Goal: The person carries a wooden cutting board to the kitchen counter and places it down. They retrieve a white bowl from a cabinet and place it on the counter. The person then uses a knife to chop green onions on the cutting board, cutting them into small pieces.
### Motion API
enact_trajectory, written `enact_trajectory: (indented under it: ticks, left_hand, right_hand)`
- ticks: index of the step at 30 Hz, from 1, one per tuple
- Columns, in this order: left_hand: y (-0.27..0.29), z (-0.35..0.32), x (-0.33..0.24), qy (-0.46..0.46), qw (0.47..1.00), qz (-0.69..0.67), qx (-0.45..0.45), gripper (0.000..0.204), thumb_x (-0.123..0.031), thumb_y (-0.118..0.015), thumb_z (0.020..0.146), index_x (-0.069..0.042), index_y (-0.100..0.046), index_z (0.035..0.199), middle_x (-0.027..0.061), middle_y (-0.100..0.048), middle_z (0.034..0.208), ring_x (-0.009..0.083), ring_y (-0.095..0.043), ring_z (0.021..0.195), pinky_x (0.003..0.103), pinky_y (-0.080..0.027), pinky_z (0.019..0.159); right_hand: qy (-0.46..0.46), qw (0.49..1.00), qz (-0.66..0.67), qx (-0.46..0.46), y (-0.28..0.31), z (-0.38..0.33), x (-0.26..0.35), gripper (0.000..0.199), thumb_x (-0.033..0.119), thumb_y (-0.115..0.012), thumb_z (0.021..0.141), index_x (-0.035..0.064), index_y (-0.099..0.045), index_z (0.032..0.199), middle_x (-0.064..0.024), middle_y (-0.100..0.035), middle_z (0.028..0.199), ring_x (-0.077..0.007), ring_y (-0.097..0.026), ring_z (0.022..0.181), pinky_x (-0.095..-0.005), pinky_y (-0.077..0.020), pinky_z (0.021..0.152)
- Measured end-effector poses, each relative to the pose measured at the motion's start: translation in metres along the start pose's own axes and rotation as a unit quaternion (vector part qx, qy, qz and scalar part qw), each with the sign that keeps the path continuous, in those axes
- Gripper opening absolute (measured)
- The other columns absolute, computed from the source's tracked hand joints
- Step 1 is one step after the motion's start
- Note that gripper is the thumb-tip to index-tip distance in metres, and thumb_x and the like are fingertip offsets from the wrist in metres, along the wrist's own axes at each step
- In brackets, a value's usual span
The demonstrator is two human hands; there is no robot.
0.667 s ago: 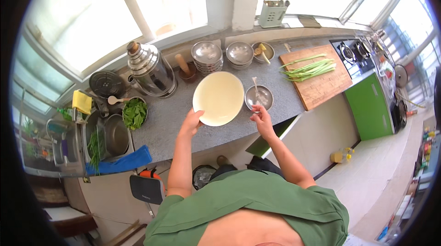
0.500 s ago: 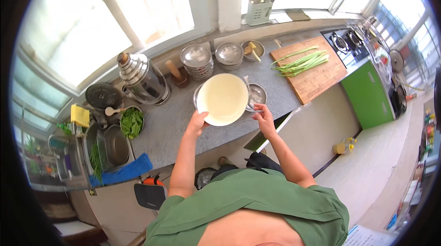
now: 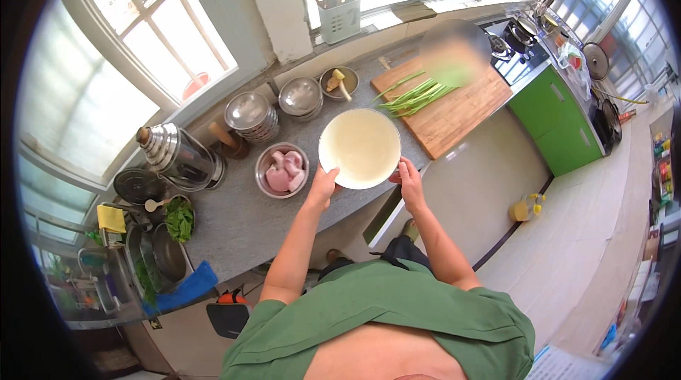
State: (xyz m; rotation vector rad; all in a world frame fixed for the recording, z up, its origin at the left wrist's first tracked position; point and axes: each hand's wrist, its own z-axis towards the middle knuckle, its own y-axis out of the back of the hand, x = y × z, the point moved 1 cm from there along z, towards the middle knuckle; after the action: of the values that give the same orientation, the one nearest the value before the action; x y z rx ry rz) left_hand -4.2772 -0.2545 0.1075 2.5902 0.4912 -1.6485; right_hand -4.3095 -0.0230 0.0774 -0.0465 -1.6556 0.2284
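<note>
A large round bowl (image 3: 360,147), cream-coloured inside and empty, is held over the counter's front edge by both hands. My left hand (image 3: 324,188) is closed on its lower left rim, thumb over the edge. My right hand (image 3: 408,183) grips the lower right rim with the fingers around the outside. Just left of it on the counter stands a metal bowl (image 3: 259,180) with pieces of raw pink meat (image 3: 285,171). To the right, green stalks (image 3: 420,98) lie on a wooden cutting board (image 3: 461,121).
Stacked metal bowls (image 3: 248,112) and a bowl of ginger (image 3: 336,82) line the back. A thermos (image 3: 177,156), leafy greens (image 3: 179,219) and the sink (image 3: 159,252) are at left. A cabinet door (image 3: 386,217) stands open below the counter. The stove (image 3: 514,46) is far right.
The large bowl has moved right, uncovering the meat bowl and hiding the small metal dish. My right hand has moved from beside that dish to grip the large bowl's rim. The view has shifted right.
</note>
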Motion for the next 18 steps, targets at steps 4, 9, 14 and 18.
enact_trajectory:
  ticks: [4, 9, 14, 18]
  left_hand:
    - [-0.066, 0.032, 0.029, -0.024, 0.999, -0.029, -0.001, 0.048, -0.011, -0.049, 0.096, -0.006, -0.035, 0.141, 0.0105, -0.053, 0.131, 0.0218, -0.056, 0.115, 0.036, -0.050, 0.091]
    - [-0.172, 0.063, 0.035, 0.016, 0.999, -0.034, 0.002, 0.044, -0.013, -0.049, 0.097, -0.010, -0.037, 0.139, 0.0093, -0.055, 0.128, 0.0202, -0.059, 0.111, 0.036, -0.056, 0.083]
    - [-0.270, 0.080, 0.028, -0.009, 0.999, -0.034, 0.017, 0.055, -0.020, -0.057, 0.097, -0.007, -0.030, 0.143, 0.0111, -0.050, 0.129, 0.0216, -0.057, 0.112, 0.036, -0.053, 0.087]
    - [-0.304, 0.107, 0.021, -0.022, 0.998, 0.013, 0.054, 0.076, -0.030, -0.060, 0.095, -0.009, -0.016, 0.153, 0.0128, -0.044, 0.140, 0.0201, -0.050, 0.120, 0.036, -0.049, 0.093]
  right_hand:
    - [-0.045, 0.999, 0.025, 0.008, 0.060, 0.032, 0.010, 0.039, 0.031, -0.041, 0.105, 0.0036, -0.050, 0.131, -0.0050, -0.064, 0.100, -0.0115, -0.063, 0.080, -0.0269, -0.0554, 0.071]
    - [-0.045, 0.999, 0.027, -0.004, 0.148, 0.071, 0.038, 0.039, 0.022, -0.053, 0.100, 0.0029, -0.045, 0.133, -0.0069, -0.060, 0.106, -0.0126, -0.062, 0.089, -0.0279, -0.0568, 0.068]
    - [-0.072, 0.994, -0.057, -0.065, 0.235, 0.116, 0.039, 0.028, 0.004, -0.051, 0.090, 0.0019, -0.048, 0.117, -0.0071, -0.060, 0.103, -0.0147, -0.063, 0.088, -0.0309, -0.0585, 0.070]
    - [-0.092, 0.990, 0.012, -0.109, 0.288, 0.153, 0.022, 0.025, 0.002, -0.047, 0.088, 0.0012, -0.049, 0.113, -0.0084, -0.059, 0.101, -0.0166, -0.065, 0.084, -0.0305, -0.0588, 0.065]
